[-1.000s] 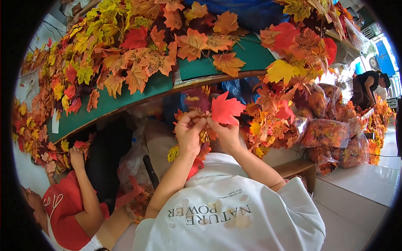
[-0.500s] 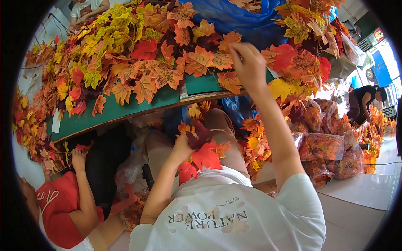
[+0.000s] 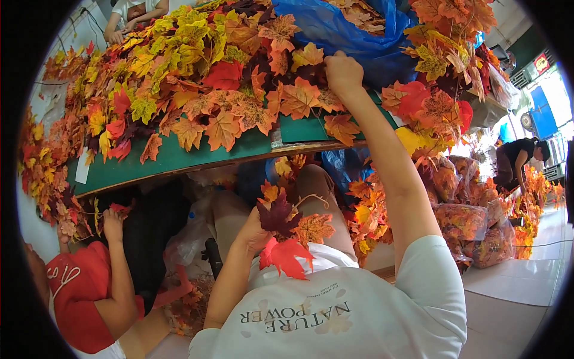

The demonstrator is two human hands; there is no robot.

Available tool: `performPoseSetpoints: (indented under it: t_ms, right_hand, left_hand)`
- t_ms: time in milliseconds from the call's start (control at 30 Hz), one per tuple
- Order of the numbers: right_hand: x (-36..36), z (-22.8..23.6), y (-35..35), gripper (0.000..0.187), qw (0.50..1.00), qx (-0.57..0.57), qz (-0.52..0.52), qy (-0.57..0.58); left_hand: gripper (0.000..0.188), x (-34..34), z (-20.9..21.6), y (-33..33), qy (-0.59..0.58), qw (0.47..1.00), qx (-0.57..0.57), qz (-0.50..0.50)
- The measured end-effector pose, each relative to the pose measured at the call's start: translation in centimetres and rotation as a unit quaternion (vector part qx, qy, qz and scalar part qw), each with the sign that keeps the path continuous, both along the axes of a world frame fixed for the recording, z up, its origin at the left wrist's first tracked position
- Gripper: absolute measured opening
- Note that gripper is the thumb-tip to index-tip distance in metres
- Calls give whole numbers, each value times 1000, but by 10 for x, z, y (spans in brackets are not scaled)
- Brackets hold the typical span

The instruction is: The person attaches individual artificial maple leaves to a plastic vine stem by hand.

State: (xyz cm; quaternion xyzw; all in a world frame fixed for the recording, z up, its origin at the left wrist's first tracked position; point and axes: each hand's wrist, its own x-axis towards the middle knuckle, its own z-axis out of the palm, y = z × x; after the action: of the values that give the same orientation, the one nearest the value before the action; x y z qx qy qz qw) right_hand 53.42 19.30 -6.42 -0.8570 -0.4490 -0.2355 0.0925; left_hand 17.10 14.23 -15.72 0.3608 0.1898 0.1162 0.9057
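My left hand (image 3: 255, 232) is closed around a spray of artificial maple leaves (image 3: 280, 216), held over my lap. Dark maroon, red and orange leaves fan out of it, with a thin tan stem curving to the right. My right hand (image 3: 344, 73) reaches over the green table, fingers curled together beside a yellow-orange leaf and the blue plastic bag (image 3: 382, 60). Whatever its fingertips hold, if anything, is hidden. Orange artificial leaves (image 3: 300, 97) lie just left of that hand, along the table's near side.
A large heap of artificial leaves (image 3: 179, 54) covers much of the green table (image 3: 197, 160). Clear bags of leaves (image 3: 460, 221) are piled on the floor at right. A person in red (image 3: 89, 293) sits close on my left; others are at far left and far right.
My right hand has moved slightly left and farther over the table, its fingers now more curled. The leaf spray in my left hand has turned, showing the maroon leaf more openly.
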Motion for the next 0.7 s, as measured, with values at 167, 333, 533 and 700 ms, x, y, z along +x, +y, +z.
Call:
performPoseSetpoints:
  t_ms: [167,333,533,700]
  right_hand:
    - [15,48,-11,20,979,46,79,184]
    - [25,68,-5,20,972,-30,134,191]
    - [25,73,-5,15,963,-60,184,186]
    - [20,78,-16,20,987,77,143,22]
  left_hand:
    - [26,0,-1,10,24,990,-113,-78]
    - [23,7,25,17,74,992,13,-102]
    - [30,4,25,37,61,980,93,-165]
    - [16,5,28,28,94,982,109,-121]
